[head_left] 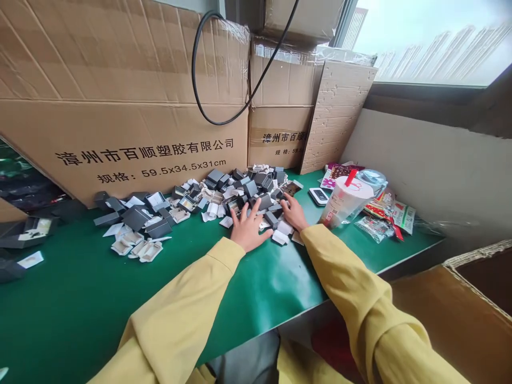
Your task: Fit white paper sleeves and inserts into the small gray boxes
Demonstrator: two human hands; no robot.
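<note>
A heap of small dark grey boxes (pixel 251 188) and white paper inserts (pixel 214 209) lies on the green tabletop (pixel 256 288) against the cartons. My left hand (pixel 250 229) rests at the heap's front edge, palm down, fingers spread over the pieces, gripping nothing. To its right, my right hand (pixel 295 213) touches the heap with its fingers a little bent and partly apart; no held piece shows in it. Under and between the hands lie more grey boxes and white inserts. A smaller cluster of grey boxes (pixel 138 217) with pale folded inserts (pixel 146 249) lies to the left.
Large cardboard cartons (pixel 160 125) line the back, with a black cable (pixel 218 124) hanging before them. At right stand a drink cup (pixel 346 200) with a red straw, a small white device (pixel 319 196) and snack packets (pixel 386 210). An open carton (pixel 452 298) is at lower right.
</note>
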